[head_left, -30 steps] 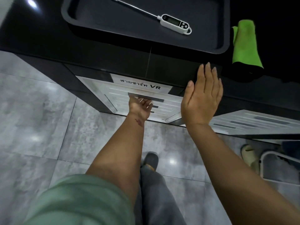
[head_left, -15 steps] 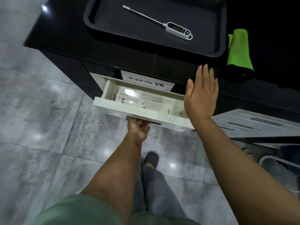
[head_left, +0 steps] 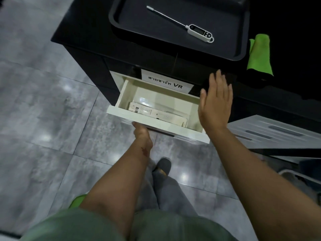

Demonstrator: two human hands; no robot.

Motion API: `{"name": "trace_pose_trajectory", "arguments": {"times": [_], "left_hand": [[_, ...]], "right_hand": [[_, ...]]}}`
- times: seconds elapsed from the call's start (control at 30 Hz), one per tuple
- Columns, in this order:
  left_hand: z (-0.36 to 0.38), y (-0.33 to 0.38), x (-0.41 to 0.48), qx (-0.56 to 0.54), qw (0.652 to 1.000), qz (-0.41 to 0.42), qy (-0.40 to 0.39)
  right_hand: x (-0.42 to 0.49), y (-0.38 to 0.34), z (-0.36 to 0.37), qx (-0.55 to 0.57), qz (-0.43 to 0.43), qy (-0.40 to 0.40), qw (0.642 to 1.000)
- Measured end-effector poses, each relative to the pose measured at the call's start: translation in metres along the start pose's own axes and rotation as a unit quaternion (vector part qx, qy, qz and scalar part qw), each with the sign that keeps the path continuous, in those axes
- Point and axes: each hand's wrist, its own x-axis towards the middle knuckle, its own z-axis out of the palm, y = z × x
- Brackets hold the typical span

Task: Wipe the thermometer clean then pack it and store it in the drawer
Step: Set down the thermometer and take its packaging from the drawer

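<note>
A white digital probe thermometer (head_left: pixel 199 31) lies in a black tray (head_left: pixel 121 23) on the dark counter, its long metal probe pointing up-left. A green cloth (head_left: pixel 259 54) lies to the right of the tray. Below the counter a cream drawer (head_left: pixel 156 125) stands pulled out, with a flat white package (head_left: pixel 157 113) lying inside. My left hand (head_left: pixel 141 132) grips the drawer's front from underneath, fingers hidden. My right hand (head_left: pixel 215 103) hovers flat and empty, fingers apart, over the drawer's right end by the counter edge.
A white label reading "VR" (head_left: pixel 166 81) is on the cabinet front above the drawer. A second grey drawer unit (head_left: pixel 271 133) juts out at the right. My legs and a slipper (head_left: pixel 163 166) stand on the grey tiled floor under the drawer.
My left hand has pulled the drawer out from shut to wide open, showing the package inside. My right hand has stayed flat near the counter edge. The view has shifted right.
</note>
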Motion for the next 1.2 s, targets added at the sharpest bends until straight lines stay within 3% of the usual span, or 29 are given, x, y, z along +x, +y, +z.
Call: {"name": "trace_pose_trajectory", "arguments": {"times": [0.07, 0.17, 0.27, 0.37, 0.53, 0.63, 0.73, 0.93, 1.1, 1.2], "left_hand": [[-0.003, 0.009, -0.007, 0.054, 0.983, 0.117, 0.134], [-0.007, 0.014, -0.019, 0.141, 0.916, 0.311, 0.211], [-0.007, 0.013, -0.027, 0.277, 0.82, 0.454, 0.211], [-0.002, 0.014, -0.025, 0.432, 0.707, 0.547, 0.121], [0.021, 0.032, 0.001, 0.664, 0.565, 0.49, -0.01], [0.04, 0.051, 0.017, 0.762, 0.513, 0.392, -0.054], [0.057, 0.064, 0.038, 0.814, 0.461, 0.346, -0.065], [0.07, 0.074, 0.079, 0.848, 0.403, 0.337, -0.068], [0.085, 0.079, 0.087, 0.887, 0.318, 0.336, -0.003], [0.084, 0.082, 0.084, 0.893, 0.315, 0.321, -0.012]], "right_hand": [[-0.022, -0.009, -0.002, 0.012, -0.036, 0.003, 0.999], [-0.048, -0.017, 0.004, 0.008, -0.098, -0.05, 0.994], [-0.057, -0.014, 0.018, 0.0, -0.116, -0.172, 0.978], [-0.055, -0.009, 0.036, 0.008, -0.1, -0.269, 0.958], [-0.034, -0.011, 0.061, 0.01, -0.056, -0.334, 0.941], [-0.017, -0.012, 0.078, -0.008, -0.034, -0.388, 0.921], [-0.004, -0.012, 0.1, -0.015, 0.0, -0.435, 0.9], [0.011, -0.011, 0.141, -0.057, -0.013, -0.463, 0.884], [0.012, -0.014, 0.161, -0.069, -0.018, -0.451, 0.89], [0.012, -0.015, 0.156, -0.051, -0.021, -0.476, 0.878]]}}
